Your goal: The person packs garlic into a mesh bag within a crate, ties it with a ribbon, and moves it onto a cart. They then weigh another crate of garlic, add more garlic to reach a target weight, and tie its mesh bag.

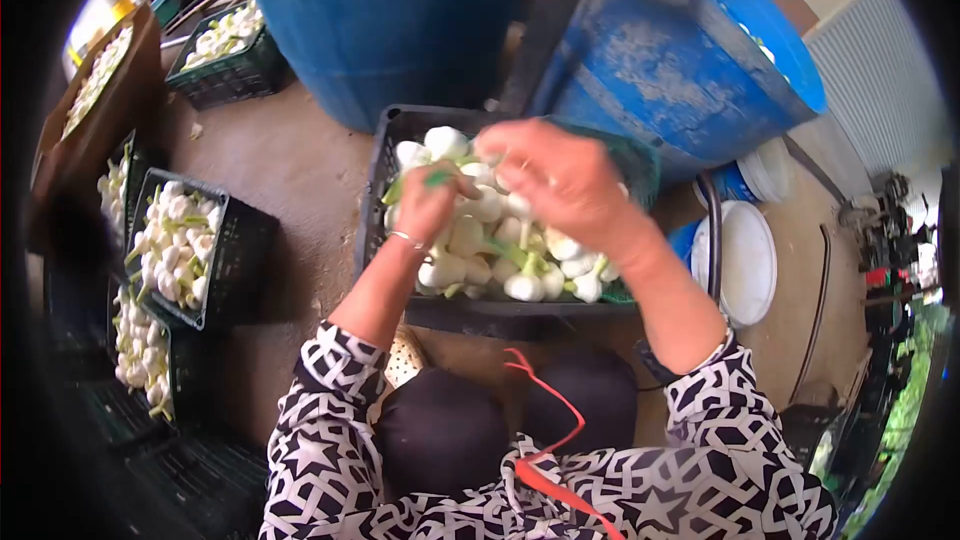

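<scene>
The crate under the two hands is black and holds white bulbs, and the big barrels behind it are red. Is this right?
Not quite. In the head view the barrels behind the crate are blue, not red. The rest holds: the crate is black, holds white bulbs, and lies under the left hand and the right hand.

The fingertips of the left hand sink among the white round bulbs with green stalks, so its grip cannot be judged. The right hand covers the bulbs beneath its palm, its hold equally unclear. The big blue plastic barrel is cut off by the top edge. The machinery at far right is blurred.
</scene>
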{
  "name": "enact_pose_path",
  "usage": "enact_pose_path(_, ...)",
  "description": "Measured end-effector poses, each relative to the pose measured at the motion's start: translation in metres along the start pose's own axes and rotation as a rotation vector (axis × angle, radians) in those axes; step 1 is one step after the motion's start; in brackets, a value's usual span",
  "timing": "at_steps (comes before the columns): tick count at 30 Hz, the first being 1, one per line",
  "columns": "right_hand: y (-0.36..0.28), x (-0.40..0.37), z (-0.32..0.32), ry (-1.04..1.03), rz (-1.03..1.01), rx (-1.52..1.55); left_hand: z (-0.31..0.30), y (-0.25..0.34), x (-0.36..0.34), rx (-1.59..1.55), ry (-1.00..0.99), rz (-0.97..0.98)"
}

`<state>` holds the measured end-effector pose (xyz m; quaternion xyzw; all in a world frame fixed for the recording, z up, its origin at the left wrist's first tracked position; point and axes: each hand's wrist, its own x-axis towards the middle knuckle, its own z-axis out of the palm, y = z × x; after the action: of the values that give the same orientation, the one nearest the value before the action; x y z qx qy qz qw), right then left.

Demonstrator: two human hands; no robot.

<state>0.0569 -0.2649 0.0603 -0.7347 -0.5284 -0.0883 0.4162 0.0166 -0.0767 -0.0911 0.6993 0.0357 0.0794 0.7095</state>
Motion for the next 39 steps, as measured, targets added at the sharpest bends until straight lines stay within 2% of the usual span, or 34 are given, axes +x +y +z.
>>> enact_pose_path(2,-0.001,-0.019,-0.05,0.219,0.246,-0.076,-0.002,0.024,-0.013,-0.452,0.208,-0.26)
enact_pose_path(4,0.036,-0.076,-0.093,0.416,0.485,-0.063,-0.003,0.02,-0.013,-0.49,0.308,-0.278)
enact_pose_path(6,0.081,-0.152,-0.11,0.359,0.759,-0.156,0.009,0.028,-0.016,-0.47,0.331,-0.246)
enact_pose_path(7,0.081,-0.166,-0.103,0.219,0.919,-0.102,0.014,0.028,-0.015,-0.414,0.35,-0.219)
enact_pose_path(8,0.077,-0.177,-0.082,0.192,1.007,-0.036,0.016,0.028,-0.014,-0.354,0.369,-0.189)
enact_pose_path(9,0.069,-0.175,-0.07,0.044,1.063,-0.144,0.018,0.026,-0.014,-0.341,0.37,-0.148)
enact_pose_path(12,0.065,-0.152,-0.044,-0.193,1.091,-0.609,0.022,0.03,-0.018,-0.322,0.398,-0.114)
enact_pose_path(13,0.075,-0.157,-0.044,-0.187,1.095,-0.601,0.025,0.036,-0.019,-0.309,0.431,-0.154)
enact_pose_path(15,0.098,-0.163,-0.044,-0.147,0.986,-0.816,0.022,0.033,-0.017,-0.303,0.428,-0.167)
enact_pose_path(16,0.097,-0.169,-0.051,0.037,0.925,-0.824,0.02,0.03,-0.017,-0.304,0.432,-0.188)
enact_pose_path(18,0.095,-0.183,-0.066,0.339,0.869,-0.638,0.02,0.03,-0.019,-0.296,0.398,-0.145)
enact_pose_path(19,0.1,-0.19,-0.068,0.338,0.876,-0.634,0.023,0.035,-0.019,-0.32,0.413,-0.15)
enact_pose_path(21,0.111,-0.198,-0.067,0.575,0.489,-0.579,0.023,0.031,-0.018,-0.275,0.404,-0.093)
enact_pose_path(22,0.11,-0.189,-0.062,0.576,0.491,-0.572,0.024,0.031,-0.016,-0.268,0.407,-0.095)
enact_pose_path(24,0.106,-0.165,-0.044,0.609,0.495,-0.111,0.028,0.036,-0.016,-0.042,0.273,0.118)
enact_pose_path(25,0.122,-0.164,-0.034,0.584,0.542,0.053,0.037,0.045,-0.015,-0.017,0.315,0.193)
enact_pose_path(26,0.135,-0.16,-0.021,0.695,0.58,0.283,0.033,0.041,-0.014,-0.014,0.325,0.202)
enact_pose_path(28,0.136,-0.136,-0.016,0.966,0.747,0.846,0.021,0.038,-0.014,-0.212,0.307,0.089)
enact_pose_path(29,0.134,-0.132,-0.02,1.045,0.782,0.889,0.018,0.037,-0.018,-0.237,0.333,0.102)
enact_pose_path(32,0.109,-0.127,-0.051,1.111,0.752,0.928,0.019,0.051,-0.024,-0.326,0.363,0.138)
enact_pose_path(35,0.096,-0.108,-0.069,1.127,0.735,0.942,0.014,0.061,-0.012,-0.428,0.349,0.166)
enact_pose_path(38,0.1,-0.085,-0.09,1.09,0.662,0.943,0.01,0.082,0.006,-0.458,0.41,0.11)
enact_pose_path(39,0.099,-0.079,-0.092,1.096,0.629,0.942,0.007,0.09,0.011,-0.468,0.369,0.161)
